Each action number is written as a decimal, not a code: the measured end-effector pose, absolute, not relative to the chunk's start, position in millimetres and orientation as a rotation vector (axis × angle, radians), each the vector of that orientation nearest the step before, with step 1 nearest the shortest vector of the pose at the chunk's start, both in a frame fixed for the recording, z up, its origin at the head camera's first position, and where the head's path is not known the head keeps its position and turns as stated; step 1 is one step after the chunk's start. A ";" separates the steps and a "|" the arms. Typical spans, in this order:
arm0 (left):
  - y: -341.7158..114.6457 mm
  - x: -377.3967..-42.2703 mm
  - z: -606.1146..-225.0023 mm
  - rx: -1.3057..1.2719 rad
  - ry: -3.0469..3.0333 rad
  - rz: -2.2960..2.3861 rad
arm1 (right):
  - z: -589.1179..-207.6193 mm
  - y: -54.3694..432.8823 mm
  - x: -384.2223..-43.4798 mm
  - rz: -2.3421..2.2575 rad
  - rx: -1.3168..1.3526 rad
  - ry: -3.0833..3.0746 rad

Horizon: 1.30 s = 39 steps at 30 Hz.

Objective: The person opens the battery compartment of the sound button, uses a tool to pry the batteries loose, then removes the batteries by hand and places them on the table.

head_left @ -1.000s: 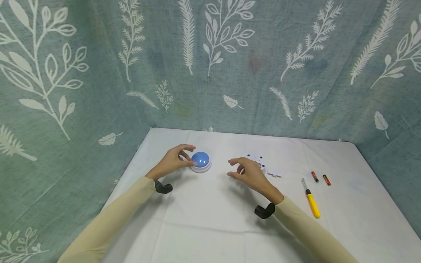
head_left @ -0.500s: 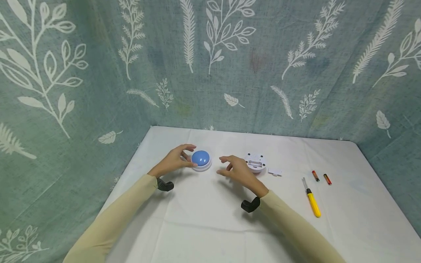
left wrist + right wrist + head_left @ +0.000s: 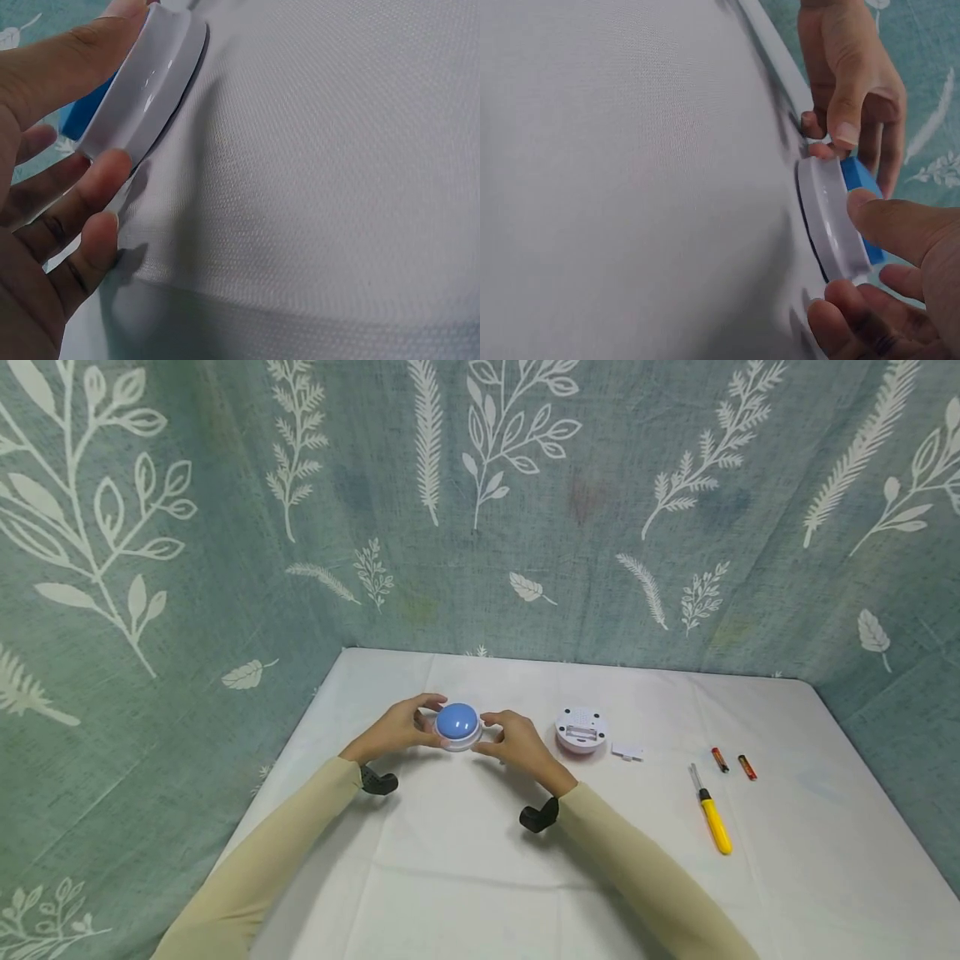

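Observation:
A round push button with a blue dome and white base sits dome up on the white-covered table, left of its middle. My left hand grips its left side. In the left wrist view, the thumb lies along the white base while fingertips meet its lower edge. From the other side my right hand holds the button, thumb near, fingers behind. The right wrist view shows that thumb against the side of the button, fingers at its end. Both hands frame it, partly hiding its rim.
To the right, a second white round unit lies upside down, its battery compartment exposed. Beside it is a small white cover. Further right lie two small batteries and a yellow-handled screwdriver. A patterned green curtain hangs behind.
My right hand has moved left, away from the upturned unit, and come up against the push button's right side. The left hand has stayed at the button's left and closed in slightly.

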<state>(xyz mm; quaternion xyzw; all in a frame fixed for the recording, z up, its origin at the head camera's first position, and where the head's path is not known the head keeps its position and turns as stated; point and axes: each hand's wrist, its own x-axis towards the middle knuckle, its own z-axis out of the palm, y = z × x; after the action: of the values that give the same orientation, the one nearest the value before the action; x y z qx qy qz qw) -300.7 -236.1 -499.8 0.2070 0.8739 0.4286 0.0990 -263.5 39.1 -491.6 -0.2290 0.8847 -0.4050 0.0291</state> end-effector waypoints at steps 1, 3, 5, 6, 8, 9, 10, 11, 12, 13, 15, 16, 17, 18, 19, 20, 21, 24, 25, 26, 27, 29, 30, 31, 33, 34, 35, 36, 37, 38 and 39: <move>-236.4 -301.1 -500.5 0.618 2.584 1.259 | -493.4 36.8 -264.6 -1.262 -0.704 2.717; -237.2 -302.4 -502.3 0.623 2.583 1.242 | -496.6 32.6 -267.4 -1.283 -0.706 2.698; -238.2 -303.7 -503.7 0.619 2.581 1.236 | -498.3 29.2 -269.8 -1.303 -0.704 2.680; -238.7 -303.8 -503.8 0.616 2.580 1.233 | -498.8 27.7 -271.1 -1.300 -0.705 2.686; -237.3 -304.5 -504.9 0.613 2.585 1.219 | -499.4 27.1 -273.3 -1.283 -0.712 2.712; -236.2 -304.3 -504.6 0.609 2.589 1.210 | -499.6 26.9 -274.1 -1.270 -0.711 2.726; -236.0 -303.8 -503.7 0.603 2.597 1.197 | -499.3 25.9 -274.7 -1.259 -0.712 2.738; -235.6 -303.3 -502.8 0.596 2.607 1.182 | -499.3 24.9 -275.5 -1.247 -0.715 2.751; -234.9 -302.7 -501.9 0.591 2.615 1.167 | -499.3 24.0 -276.1 -1.232 -0.713 2.766; -234.1 -302.4 -501.4 0.586 2.623 1.153 | -499.4 23.2 -276.4 -1.227 -0.709 2.775; -232.8 -301.9 -500.3 0.581 2.632 1.133 | -499.7 21.5 -277.2 -1.228 -0.694 2.780; -232.3 -301.7 -500.1 0.583 2.633 1.129 | -500.0 20.7 -277.6 -1.230 -0.685 2.780; -231.9 -301.6 -500.0 0.585 2.633 1.126 | -500.2 19.9 -278.1 -1.232 -0.679 2.779; -231.6 -301.6 -500.2 0.590 2.633 1.122 | -500.4 19.2 -278.5 -1.229 -0.672 2.784; -231.3 -301.7 -500.4 0.595 2.633 1.119 | -500.6 18.3 -278.9 -1.223 -0.668 2.788; -231.2 -302.0 -500.9 0.600 2.636 1.116 | -500.9 17.6 -279.4 -1.213 -0.670 2.794; -231.0 -302.3 -501.4 0.606 2.638 1.116 | -501.1 16.8 -279.7 -1.203 -0.673 2.799; -231.0 -303.5 -503.1 0.623 2.642 1.127 | -501.9 14.6 -280.6 -1.171 -0.685 2.816; -230.7 -303.7 -503.6 0.627 2.639 1.131 | -501.9 14.4 -280.5 -1.173 -0.686 2.812; -230.5 -304.0 -503.8 0.630 2.635 1.139 | -501.8 14.3 -280.3 -1.178 -0.689 2.809; -230.1 -304.2 -504.1 0.629 2.630 1.146 | -501.6 14.4 -280.2 -1.185 -0.686 2.804; -229.3 -304.1 -503.7 0.624 2.622 1.153 | -500.9 15.1 -279.8 -1.188 -0.679 2.797; -228.9 -304.1 -503.5 0.617 2.621 1.153 | -500.6 15.6 -279.6 -1.188 -0.675 2.793; -228.4 -303.7 -502.9 0.611 2.623 1.153 | -500.1 16.4 -279.3 -1.183 -0.676 2.793; -227.7 -302.4 -501.4 0.596 2.635 1.148 | -499.1 18.3 -279.0 -1.169 -0.677 2.791; -227.3 -301.4 -500.3 0.593 2.641 1.148 | -498.2 19.4 -278.5 -1.169 -0.677 2.789; -226.9 -300.3 -499.5 0.586 2.646 1.152 | -497.3 20.6 -278.0 -1.174 -0.679 2.787; -226.6 -298.9 -498.3 0.583 2.652 1.155 | -496.1 21.8 -277.4 -1.181 -0.680 2.784; -226.2 -296.9 -496.7 0.584 2.655 1.163 | -494.8 23.1 -276.5 -1.190 -0.685 2.783; -225.9 -295.1 -495.1 0.579 2.654 1.177 | -493.6 24.3 -275.7 -1.195 -0.687 2.784; -225.5 -293.4 -493.8 0.576 2.648 1.196 | -492.3 25.4 -274.7 -1.204 -0.690 2.783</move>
<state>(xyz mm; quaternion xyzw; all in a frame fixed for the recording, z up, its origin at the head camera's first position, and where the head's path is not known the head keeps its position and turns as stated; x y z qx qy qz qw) -293.4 -225.5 -493.8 0.1936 0.8904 0.4022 0.0894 -274.7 25.4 -492.3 -0.2219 0.8947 -0.3872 0.0158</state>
